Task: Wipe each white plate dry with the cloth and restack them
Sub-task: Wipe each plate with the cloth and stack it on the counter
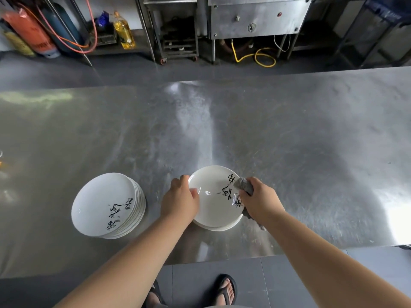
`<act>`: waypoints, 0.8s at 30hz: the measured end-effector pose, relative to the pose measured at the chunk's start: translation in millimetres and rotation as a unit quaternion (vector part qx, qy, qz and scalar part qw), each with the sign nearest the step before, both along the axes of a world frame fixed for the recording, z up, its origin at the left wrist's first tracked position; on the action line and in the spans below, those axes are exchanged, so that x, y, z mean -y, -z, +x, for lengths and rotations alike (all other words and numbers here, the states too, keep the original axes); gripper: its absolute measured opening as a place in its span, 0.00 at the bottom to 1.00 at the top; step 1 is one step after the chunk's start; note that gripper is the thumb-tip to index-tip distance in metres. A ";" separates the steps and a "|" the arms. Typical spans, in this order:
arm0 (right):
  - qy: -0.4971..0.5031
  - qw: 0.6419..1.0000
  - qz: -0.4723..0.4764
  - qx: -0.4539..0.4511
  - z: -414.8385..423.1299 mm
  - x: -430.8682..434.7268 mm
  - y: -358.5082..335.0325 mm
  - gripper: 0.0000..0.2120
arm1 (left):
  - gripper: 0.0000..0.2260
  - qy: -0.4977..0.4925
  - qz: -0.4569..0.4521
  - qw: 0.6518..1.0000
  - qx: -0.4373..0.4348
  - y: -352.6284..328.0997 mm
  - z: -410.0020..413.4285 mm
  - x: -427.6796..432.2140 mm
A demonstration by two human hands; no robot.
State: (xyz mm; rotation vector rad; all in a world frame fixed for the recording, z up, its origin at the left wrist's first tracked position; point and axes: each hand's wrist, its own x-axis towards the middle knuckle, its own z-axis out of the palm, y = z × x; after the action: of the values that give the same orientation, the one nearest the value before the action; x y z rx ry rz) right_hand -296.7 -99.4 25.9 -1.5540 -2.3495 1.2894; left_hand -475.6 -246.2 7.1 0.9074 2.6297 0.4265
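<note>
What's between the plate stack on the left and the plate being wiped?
In the head view, only the left hand, gripping the wiped plate at its rim, and bare steel table beside the stack.

A commercial kitchen: a long steel worktable (pixel 289 152), far steel equipment (pixel 258 16), gas cylinders (pixel 29 32) far left, an oil bottle (pixel 123 32), stacked plates (pixel 106 205).

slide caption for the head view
Left hand grips the top white plate; right hand holds a grey cloth against it.
</note>
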 end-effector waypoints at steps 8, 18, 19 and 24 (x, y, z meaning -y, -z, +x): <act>0.028 0.984 0.159 0.075 -12.4 2.9 -39.4 0.07 | 0.17 0.031 0.007 0.999 0.038 -3.6 -19.6 13.3; -0.122 0.988 0.097 0.008 -141.9 108.4 -64.7 0.05 | 0.14 -0.026 0.100 0.994 0.034 -56.7 -123.3 129.0; -0.129 0.989 0.077 0.005 -156.6 121.0 -60.9 0.05 | 0.13 -0.047 0.094 0.994 0.026 -58.0 -137.6 147.1; -0.143 0.989 -0.002 0.032 -209.2 170.2 -33.6 0.07 | 0.11 -0.140 0.030 0.990 0.004 -43.4 -194.9 229.5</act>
State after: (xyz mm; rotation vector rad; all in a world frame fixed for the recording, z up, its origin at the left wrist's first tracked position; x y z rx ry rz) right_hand -505.9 -269.6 59.5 -1.3131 -2.6913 1.3104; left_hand -670.5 -475.7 50.5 0.5494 2.7584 0.5784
